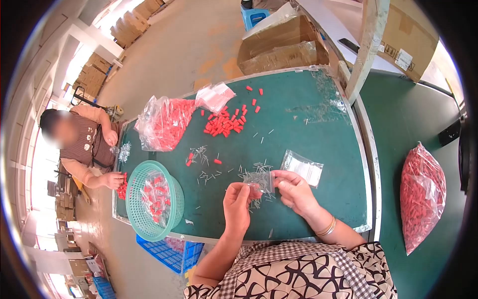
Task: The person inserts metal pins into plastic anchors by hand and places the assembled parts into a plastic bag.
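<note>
Near the front edge of the green table, both hands hold a small clear plastic bag between them. My left hand pinches its left side, where something red shows through the plastic. The right side of the bag is pinched by my right hand. Beneath and around the bag lie many thin metal pins. A flat stack of clear bags rests just beyond my right hand. Farther back is a pile of loose red caps.
A green basket of filled bags stands at the left. Behind it lies a large bag of red caps. A co-worker handles parts at the table's left end. Another red-filled bag lies on the right.
</note>
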`<state>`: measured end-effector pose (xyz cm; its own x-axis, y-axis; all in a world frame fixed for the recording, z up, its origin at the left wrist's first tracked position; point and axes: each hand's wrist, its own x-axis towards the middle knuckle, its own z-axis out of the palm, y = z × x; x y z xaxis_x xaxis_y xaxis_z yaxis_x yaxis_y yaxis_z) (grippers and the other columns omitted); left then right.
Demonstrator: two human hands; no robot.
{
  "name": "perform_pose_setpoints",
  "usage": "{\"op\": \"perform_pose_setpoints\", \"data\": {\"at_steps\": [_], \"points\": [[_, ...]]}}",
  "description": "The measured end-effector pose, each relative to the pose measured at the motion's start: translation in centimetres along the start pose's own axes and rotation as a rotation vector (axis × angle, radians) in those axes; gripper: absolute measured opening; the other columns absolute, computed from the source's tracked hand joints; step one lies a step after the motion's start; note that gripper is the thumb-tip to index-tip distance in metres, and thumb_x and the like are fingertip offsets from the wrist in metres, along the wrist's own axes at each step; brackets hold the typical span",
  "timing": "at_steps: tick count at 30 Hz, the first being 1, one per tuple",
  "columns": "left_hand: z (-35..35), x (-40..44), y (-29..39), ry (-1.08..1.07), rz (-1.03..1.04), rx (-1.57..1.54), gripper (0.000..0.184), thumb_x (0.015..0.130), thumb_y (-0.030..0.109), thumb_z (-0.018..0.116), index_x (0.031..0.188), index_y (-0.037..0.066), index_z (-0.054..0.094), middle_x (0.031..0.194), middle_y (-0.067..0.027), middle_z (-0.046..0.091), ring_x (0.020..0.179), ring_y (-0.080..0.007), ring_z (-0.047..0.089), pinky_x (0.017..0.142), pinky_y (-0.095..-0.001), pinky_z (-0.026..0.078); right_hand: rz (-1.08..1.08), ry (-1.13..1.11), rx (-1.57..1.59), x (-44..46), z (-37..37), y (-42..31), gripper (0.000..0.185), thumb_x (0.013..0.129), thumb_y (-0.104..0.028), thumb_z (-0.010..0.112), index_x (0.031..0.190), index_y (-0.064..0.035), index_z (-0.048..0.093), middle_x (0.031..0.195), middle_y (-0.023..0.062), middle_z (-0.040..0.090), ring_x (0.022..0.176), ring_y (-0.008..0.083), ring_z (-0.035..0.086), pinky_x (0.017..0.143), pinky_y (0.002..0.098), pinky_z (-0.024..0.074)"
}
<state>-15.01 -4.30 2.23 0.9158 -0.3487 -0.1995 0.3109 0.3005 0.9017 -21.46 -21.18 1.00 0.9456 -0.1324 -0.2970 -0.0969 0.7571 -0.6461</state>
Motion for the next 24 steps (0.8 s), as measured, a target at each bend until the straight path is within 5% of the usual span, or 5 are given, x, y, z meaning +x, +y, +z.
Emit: {"op": "perform_pose_setpoints", "data": {"at_steps": [3, 6, 12, 21, 24], "points": [[0.1, -0.3, -0.2, -0.008, -0.016, 0.018, 0.009, 0.097, 0.008, 0.054, 0.103, 0.001, 0.054, 0.099, -0.0127, 0.067, 0.081, -0.0189, 0.065, 0.078, -0.0326, 0.054, -0.098, 0.037, -0.339, -0.1, 0.4, 0.8, 0.024, 0.091, -0.018, 0.068, 0.111, -0.0038, 0.067, 0.073, -0.0034, 0.061, 0.050, -0.0012, 0.042, 0.041, 0.0182, 0.0283], [0.3, -0.5, -0.5, -0.016, -0.034, 0.043, 0.012, 0.096, 0.008, 0.056, 0.105, 0.000, 0.055, 0.098, -0.0109, 0.066, 0.081, -0.0183, 0.064, 0.078, -0.0323, 0.054, 0.003, 0.109, -0.312, 0.0, -0.3, 1.1, 0.016, 0.094, -0.017, 0.064, 0.102, -0.0039, 0.068, 0.064, -0.0042, 0.057, 0.047, 0.0002, 0.039, 0.040, 0.0185, 0.0276], [0.9, -1.9, -2.7, -0.236, -0.149, 0.358, 0.014, 0.090, 0.002, 0.063, 0.103, 0.000, 0.057, 0.091, -0.0067, 0.066, 0.078, -0.0133, 0.064, 0.073, -0.0268, 0.053, 0.042, 0.039, 0.302, 0.7, -0.9, 0.7, 0.015, 0.097, -0.016, 0.058, 0.096, -0.0028, 0.064, 0.077, 0.0018, 0.061, 0.045, 0.0053, 0.035, 0.042, 0.0227, 0.0332], [2.7, -2.0, -4.2, -0.192, -0.139, 0.525, 0.011, 0.090, 0.001, 0.064, 0.100, -0.004, 0.064, 0.088, -0.0073, 0.069, 0.075, -0.0112, 0.065, 0.068, -0.0234, 0.053, -0.050, 0.074, 0.315, 1.4, -1.7, 2.2, 0.016, 0.096, -0.018, 0.060, 0.100, -0.0027, 0.063, 0.085, 0.0037, 0.063, 0.054, 0.0063, 0.045, 0.064, 0.0267, 0.0512], [2.5, -2.3, -4.8, -0.206, -0.131, 0.472, 0.014, 0.090, 0.002, 0.064, 0.103, -0.004, 0.064, 0.089, -0.0077, 0.069, 0.078, -0.0116, 0.066, 0.069, -0.0237, 0.053, -0.069, 0.202, 0.249, 1.0, -0.3, 1.3, 0.017, 0.097, -0.019, 0.059, 0.091, -0.0035, 0.063, 0.067, -0.0003, 0.055, 0.048, 0.0062, 0.041, 0.051, 0.0236, 0.0435]]}}
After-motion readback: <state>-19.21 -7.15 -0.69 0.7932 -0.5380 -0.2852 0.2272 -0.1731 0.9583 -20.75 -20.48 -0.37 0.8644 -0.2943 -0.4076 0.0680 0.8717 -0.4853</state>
